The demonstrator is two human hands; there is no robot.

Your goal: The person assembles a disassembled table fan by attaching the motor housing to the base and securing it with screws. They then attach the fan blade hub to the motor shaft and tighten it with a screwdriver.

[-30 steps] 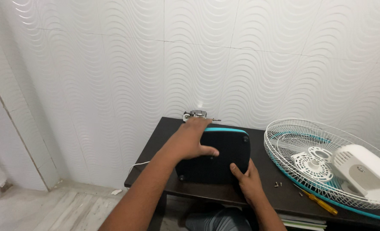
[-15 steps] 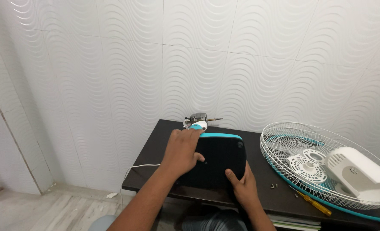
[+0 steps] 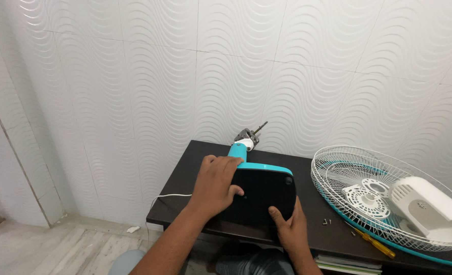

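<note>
A fan stand lies on the dark table (image 3: 185, 170) with the black underside of its base (image 3: 264, 196) facing me, rimmed in teal. Its teal neck (image 3: 237, 151) rises toward the wall and ends in a bare metal motor (image 3: 249, 133) with a shaft sticking up. My left hand (image 3: 214, 186) grips the base's left edge, fingers over the top near the neck. My right hand (image 3: 288, 226) holds the base's lower right corner, thumb on the black underside.
A white wire fan guard (image 3: 373, 193) with a teal rim lies on the table's right side, with a white motor cover (image 3: 429, 203) resting in it. A yellow-handled screwdriver (image 3: 376, 244) and loose screws (image 3: 326, 221) lie beside it. A white cord (image 3: 167, 197) hangs off the left edge.
The fan stand has been tilted: its neck and motor have lifted away from the table and now point upward. Both hands kept their hold on the base.
</note>
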